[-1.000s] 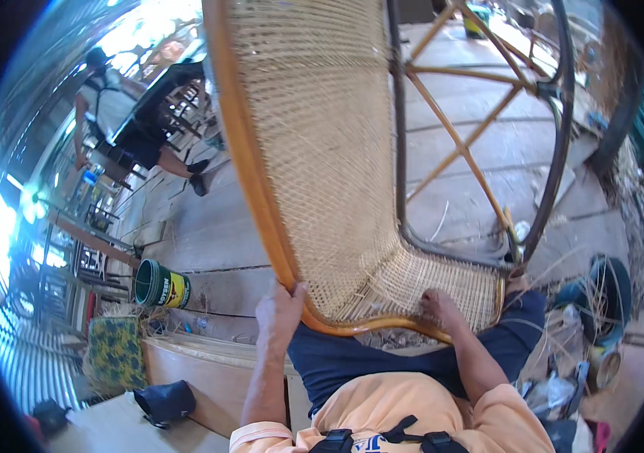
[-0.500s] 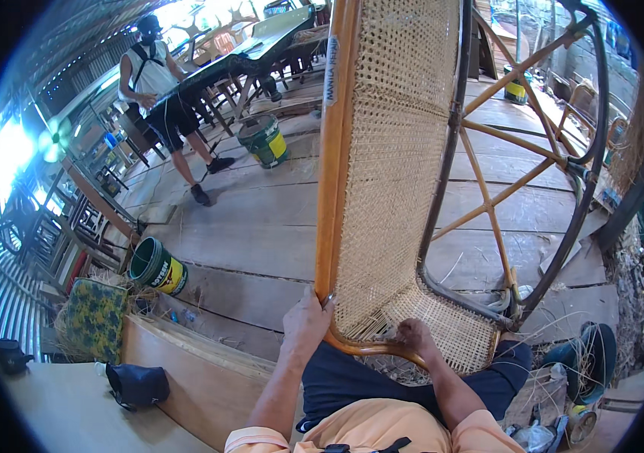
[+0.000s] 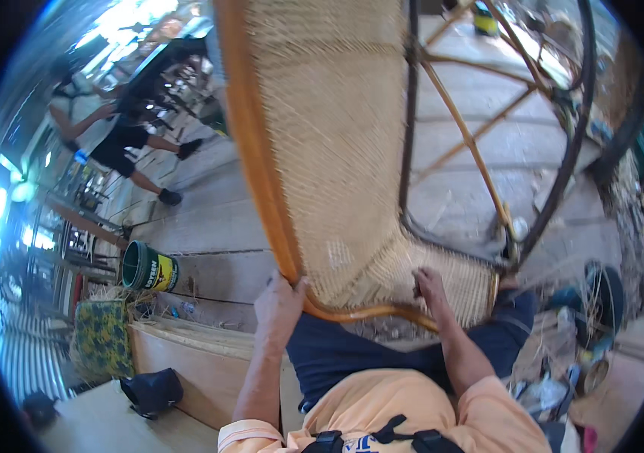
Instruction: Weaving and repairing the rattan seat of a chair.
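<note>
Woven cane fills the chair (image 3: 337, 151), which stands tipped up on the person's lap with its seat end low against the thighs. The left hand (image 3: 278, 306) is wrapped tight round the orange frame rail at the bend; the right hand (image 3: 429, 287) presses on the weave near the seat, fingers curled, though whether they pinch anything is unclear. With so much of the chair standing high above one grip, it could swing sideways toward the green bucket (image 3: 148, 266), or loose strands could snag under the pressing fingers.

1 wicker chair (image 3: 337, 151), 1 green bucket (image 3: 148, 267), 1 black bag (image 3: 152, 391)
</note>
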Demonstrator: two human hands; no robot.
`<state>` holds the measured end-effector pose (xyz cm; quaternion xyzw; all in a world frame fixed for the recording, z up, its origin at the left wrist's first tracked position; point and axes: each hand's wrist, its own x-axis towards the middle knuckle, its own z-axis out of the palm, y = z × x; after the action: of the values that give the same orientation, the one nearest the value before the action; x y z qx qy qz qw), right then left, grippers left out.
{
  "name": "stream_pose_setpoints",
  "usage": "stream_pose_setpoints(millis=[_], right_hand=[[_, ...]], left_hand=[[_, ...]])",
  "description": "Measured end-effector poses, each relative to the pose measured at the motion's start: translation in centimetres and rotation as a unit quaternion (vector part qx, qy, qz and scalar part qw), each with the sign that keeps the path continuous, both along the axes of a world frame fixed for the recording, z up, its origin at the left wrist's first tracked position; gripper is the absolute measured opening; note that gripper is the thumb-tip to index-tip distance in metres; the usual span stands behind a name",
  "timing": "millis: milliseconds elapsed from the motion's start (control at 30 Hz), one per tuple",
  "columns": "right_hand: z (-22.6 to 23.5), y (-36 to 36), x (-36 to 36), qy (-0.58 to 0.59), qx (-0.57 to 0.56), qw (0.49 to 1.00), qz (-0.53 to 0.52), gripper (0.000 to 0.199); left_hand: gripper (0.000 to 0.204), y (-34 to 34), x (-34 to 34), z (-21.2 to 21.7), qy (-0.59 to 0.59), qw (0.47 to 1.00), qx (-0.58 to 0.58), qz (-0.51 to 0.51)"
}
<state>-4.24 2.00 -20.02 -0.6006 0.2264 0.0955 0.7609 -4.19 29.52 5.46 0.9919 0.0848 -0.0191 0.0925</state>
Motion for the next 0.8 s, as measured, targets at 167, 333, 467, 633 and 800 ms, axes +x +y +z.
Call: stream_pose_setpoints(millis=[167, 333, 467, 633, 800], right_hand=[[2.1, -1.6, -1.8, -0.033, -0.022, 0.998, -0.058, 0.021], [3.7, -1.7, -6.4, -0.085, -0.394, 0.915, 0.026, 0.035], [7.9, -2.4, -8.7, -0.091, -0.518, 0.845, 0.095, 0.04], [12.5, -3.8, -5.9, -0.129, -0.612, 0.774, 0.1, 0.036], [18.4, -5.3, -1.8, -0.123, -0.673, 0.723, 0.093, 0.037]], left_hand=[[0.04, -1.7, 1.1, 1.0, -0.007, 0.998, -0.061, 0.017], [0.039, -1.4, 2.9, 1.9, -0.068, 0.992, -0.105, -0.023], [0.036, -3.3, 5.1, 4.6, -0.099, 0.988, -0.117, -0.008], [0.041, -5.8, 10.9, 4.0, -0.33, 0.921, -0.156, -0.135], [0.041, -7.6, 13.1, 4.9, -0.299, 0.937, -0.146, -0.109]])
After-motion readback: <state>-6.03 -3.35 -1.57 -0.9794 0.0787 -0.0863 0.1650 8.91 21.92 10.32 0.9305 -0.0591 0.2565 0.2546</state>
